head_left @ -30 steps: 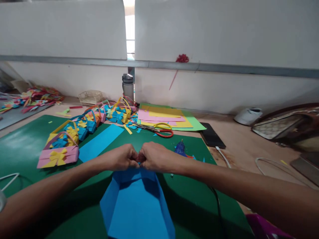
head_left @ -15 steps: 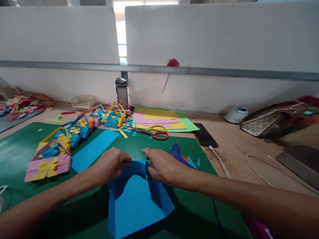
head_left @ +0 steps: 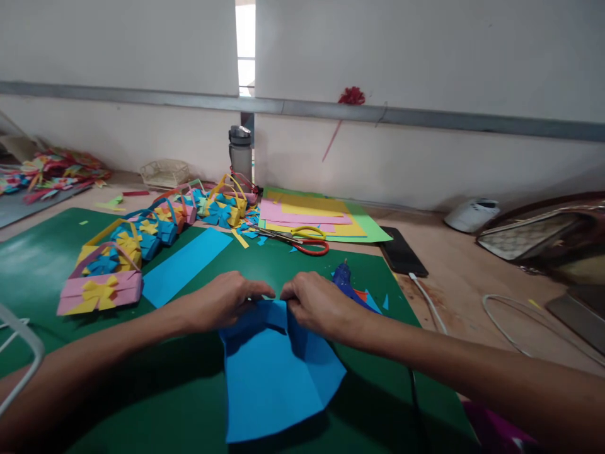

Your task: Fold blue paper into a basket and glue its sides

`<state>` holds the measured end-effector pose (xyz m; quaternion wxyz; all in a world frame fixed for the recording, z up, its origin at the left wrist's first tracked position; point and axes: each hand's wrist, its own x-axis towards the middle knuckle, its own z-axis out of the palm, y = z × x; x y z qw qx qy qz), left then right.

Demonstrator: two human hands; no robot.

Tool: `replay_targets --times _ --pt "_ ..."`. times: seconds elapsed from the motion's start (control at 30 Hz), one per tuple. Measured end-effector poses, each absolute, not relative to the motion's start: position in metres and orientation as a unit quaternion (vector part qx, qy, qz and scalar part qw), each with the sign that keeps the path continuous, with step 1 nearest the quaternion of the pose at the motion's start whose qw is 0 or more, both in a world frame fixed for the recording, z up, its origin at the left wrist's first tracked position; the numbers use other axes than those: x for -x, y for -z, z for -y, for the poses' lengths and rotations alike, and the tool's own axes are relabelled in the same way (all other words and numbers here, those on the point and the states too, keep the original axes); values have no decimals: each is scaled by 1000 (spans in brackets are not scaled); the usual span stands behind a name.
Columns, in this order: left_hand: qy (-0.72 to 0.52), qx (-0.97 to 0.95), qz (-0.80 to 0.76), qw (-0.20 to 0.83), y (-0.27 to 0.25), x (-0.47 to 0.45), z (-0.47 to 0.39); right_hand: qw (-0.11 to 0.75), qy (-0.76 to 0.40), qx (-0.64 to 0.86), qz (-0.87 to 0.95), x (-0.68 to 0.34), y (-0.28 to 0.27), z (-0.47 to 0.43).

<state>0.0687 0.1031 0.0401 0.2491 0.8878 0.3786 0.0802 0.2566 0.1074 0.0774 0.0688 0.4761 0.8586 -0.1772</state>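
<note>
A creased sheet of blue paper (head_left: 269,384) stands partly folded up over the green mat (head_left: 155,391). Its far edge is bent upward, and both hands are at that edge. My left hand (head_left: 231,299) grips the far left corner, thumb underneath and index finger stretched along the top. On the far right corner, my right hand (head_left: 316,302) pinches the paper between thumb and curled fingers. The fingertips of the two hands almost meet. A flat blue paper strip (head_left: 186,265) lies beyond my left forearm. The blue glue gun (head_left: 347,280) rests just beyond my right hand.
Several small paper baskets (head_left: 106,291) with bows line the left. Scissors (head_left: 309,241) lie before stacked coloured sheets (head_left: 307,211). A phone (head_left: 403,252) with a white cable, a grey bottle (head_left: 241,157) and a bag (head_left: 529,230) are farther back. A black cord (head_left: 413,391) runs beneath my right forearm.
The view has tilted down and shifted left, so things appear higher and farther right. My left index finger has straightened toward my right hand. Both hands stay on the blue paper.
</note>
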Motion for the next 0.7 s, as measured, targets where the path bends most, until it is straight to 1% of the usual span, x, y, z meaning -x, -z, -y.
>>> replay_targets --times 0.33,0.53,0.7 --pt "-112 -868 -289 388 -36 -68 -109 95 262 -457 -844 -260 -73 -114" --pt "-127 -869 -247 410 -30 -65 -111 118 292 -461 -830 -261 -71 -115" --pt "-119 -862 -253 422 -27 -64 -113 134 320 -449 -823 -260 -74 -116"
